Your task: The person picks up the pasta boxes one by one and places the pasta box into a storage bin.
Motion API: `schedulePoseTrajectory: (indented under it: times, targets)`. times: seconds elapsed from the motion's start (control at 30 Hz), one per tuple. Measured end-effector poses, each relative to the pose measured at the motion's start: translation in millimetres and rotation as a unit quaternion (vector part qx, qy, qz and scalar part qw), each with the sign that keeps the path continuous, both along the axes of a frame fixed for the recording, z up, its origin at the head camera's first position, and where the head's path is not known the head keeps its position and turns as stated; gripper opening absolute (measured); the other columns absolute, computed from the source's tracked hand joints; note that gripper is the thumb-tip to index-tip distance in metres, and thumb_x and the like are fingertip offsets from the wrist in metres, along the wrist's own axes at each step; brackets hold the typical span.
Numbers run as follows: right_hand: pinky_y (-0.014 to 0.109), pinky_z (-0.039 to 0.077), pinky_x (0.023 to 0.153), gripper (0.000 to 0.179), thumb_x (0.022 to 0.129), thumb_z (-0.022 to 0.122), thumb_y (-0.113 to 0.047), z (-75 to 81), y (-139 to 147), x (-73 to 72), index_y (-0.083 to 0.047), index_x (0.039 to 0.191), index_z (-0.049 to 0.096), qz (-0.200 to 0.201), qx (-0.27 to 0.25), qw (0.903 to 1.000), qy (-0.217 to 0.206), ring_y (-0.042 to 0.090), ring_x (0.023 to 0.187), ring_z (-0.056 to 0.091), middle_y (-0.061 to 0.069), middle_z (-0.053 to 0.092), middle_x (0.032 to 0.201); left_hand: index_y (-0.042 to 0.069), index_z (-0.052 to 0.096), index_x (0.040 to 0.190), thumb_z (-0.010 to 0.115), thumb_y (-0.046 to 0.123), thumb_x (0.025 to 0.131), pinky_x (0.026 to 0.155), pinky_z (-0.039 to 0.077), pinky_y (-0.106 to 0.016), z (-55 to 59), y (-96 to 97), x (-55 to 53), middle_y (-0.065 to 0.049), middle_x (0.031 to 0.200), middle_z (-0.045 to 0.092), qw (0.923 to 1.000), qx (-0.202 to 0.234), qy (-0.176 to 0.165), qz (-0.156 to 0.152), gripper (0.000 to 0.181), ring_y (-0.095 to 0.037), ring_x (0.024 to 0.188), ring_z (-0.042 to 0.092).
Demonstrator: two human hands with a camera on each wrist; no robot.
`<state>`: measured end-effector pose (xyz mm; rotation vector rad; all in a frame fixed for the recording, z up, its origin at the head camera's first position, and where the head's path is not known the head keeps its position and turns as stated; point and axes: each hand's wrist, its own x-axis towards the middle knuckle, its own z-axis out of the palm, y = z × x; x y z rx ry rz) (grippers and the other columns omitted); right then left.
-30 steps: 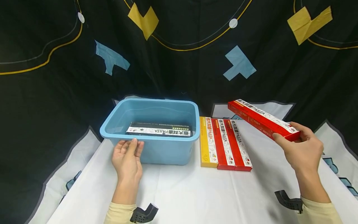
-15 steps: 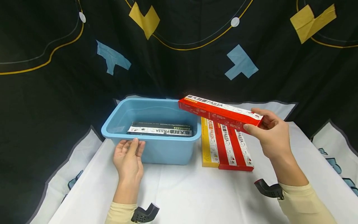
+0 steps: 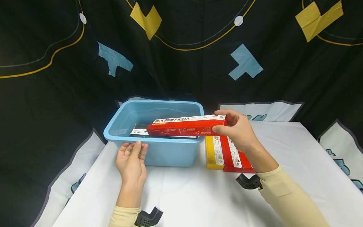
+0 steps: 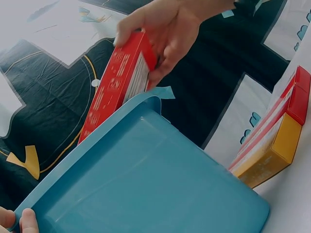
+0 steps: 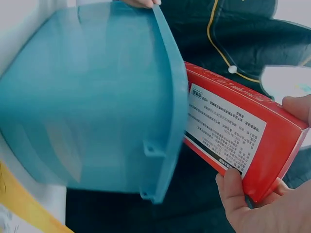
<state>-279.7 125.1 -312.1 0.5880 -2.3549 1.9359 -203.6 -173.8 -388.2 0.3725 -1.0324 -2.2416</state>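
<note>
My right hand (image 3: 236, 127) grips the right end of a red pasta box (image 3: 184, 126), thumb in front and fingers behind. The box slants over the blue plastic bin (image 3: 170, 154), its left end lower and inside the opening. In the right wrist view the thumb presses the box (image 5: 272, 141) near its white label. My left hand (image 3: 131, 160) pinches the bin's front rim; its fingertips (image 4: 29, 221) show there in the left wrist view. A black pasta box (image 3: 139, 130) lies inside the bin, partly hidden behind the red one.
Right of the bin lie a yellow pasta box (image 3: 214, 160) and two red pasta boxes (image 3: 232, 162), side by side on the white-covered table (image 3: 187, 195). My right forearm partly covers them. A black curtain (image 3: 181, 72) hangs behind.
My right hand has carried the red pasta box leftward from the table's right side and lowered its far end into the bin. The left hand has stayed at the rim.
</note>
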Motion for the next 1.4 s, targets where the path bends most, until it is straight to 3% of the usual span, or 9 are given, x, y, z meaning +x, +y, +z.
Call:
schedulePoseTrajectory:
  times: [0.33,0.53,0.7,0.87,1.0,1.13,1.4]
  targets:
    - [0.038,0.061,0.082,0.061,0.074,0.085,-0.027,-5.3,-36.8,-9.7,-0.02,0.128,0.058,0.028,0.042,0.9973,-0.054,0.025,0.112,0.055,-0.004,0.058,0.126,0.003,0.047,0.12,0.077,0.014,0.084,0.088,0.058,-0.034,-4.7,4.5,3.9,-0.016,0.116,0.055,0.9996,-0.006,-0.029,0.002,0.048,-0.025,0.102,0.067]
    - [0.038,0.062,0.081,0.058,0.075,0.084,-0.023,-8.0,-50.7,-17.2,-0.02,0.127,0.06,0.064,0.057,0.9949,-0.054,0.025,0.113,0.054,-0.003,0.06,0.124,0.002,0.047,0.118,0.076,0.012,0.085,0.088,0.058,-0.035,-6.8,6.7,2.7,-0.016,0.117,0.055,0.9996,-0.007,-0.025,0.001,0.045,-0.024,0.098,0.068]
    - [0.035,0.063,0.077,0.062,0.071,0.087,-0.029,-8.7,-62.9,-22.0,-0.025,0.126,0.059,0.078,0.11,0.9898,-0.045,0.022,0.112,0.053,-0.007,0.059,0.123,0.001,0.048,0.117,0.074,0.007,0.087,0.088,0.058,-0.036,-6.9,7.2,1.5,-0.015,0.111,0.055,0.9999,-0.005,-0.014,0.002,0.04,-0.019,0.091,0.068]
    - [0.032,0.063,0.074,0.062,0.07,0.087,-0.032,-3.8,-71.5,-27.6,-0.026,0.125,0.059,0.085,0.184,0.9789,-0.022,0.019,0.109,0.054,-0.007,0.059,0.12,0.002,0.047,0.118,0.074,0.008,0.087,0.089,0.058,-0.035,-4.9,6.7,0.2,-0.015,0.112,0.054,0.9998,-0.01,-0.015,-0.002,0.042,-0.019,0.091,0.067]
    - [0.028,0.062,0.071,0.062,0.071,0.086,-0.033,2.9,-79.6,-32.1,-0.02,0.126,0.061,0.095,0.255,0.9619,0.021,0.019,0.102,0.055,-0.005,0.061,0.113,0.002,0.045,0.119,0.074,0.01,0.086,0.09,0.057,-0.035,-1.1,4.7,-1.1,-0.016,0.116,0.053,0.9998,-0.013,-0.014,-0.003,0.045,-0.021,0.095,0.066]
    - [0.026,0.062,0.07,0.062,0.071,0.086,-0.034,7.4,-87.1,-34.2,-0.015,0.127,0.064,0.105,0.293,0.9493,0.041,0.02,0.098,0.056,-0.004,0.063,0.11,0.002,0.045,0.119,0.074,0.01,0.086,0.09,0.057,-0.035,0.9,2.3,-0.9,-0.016,0.116,0.053,0.9999,-0.009,-0.013,0.001,0.045,-0.021,0.096,0.066]
    - [0.027,0.062,0.072,0.06,0.074,0.085,-0.03,9.9,-90.4,-35.9,-0.017,0.129,0.063,0.114,0.3,0.9469,0.026,0.02,0.103,0.054,-0.003,0.062,0.115,0.002,0.045,0.12,0.074,0.008,0.086,0.09,0.057,-0.035,1.9,0.0,0.4,-0.016,0.114,0.053,0.9999,-0.005,-0.009,0.001,0.044,-0.021,0.095,0.066]
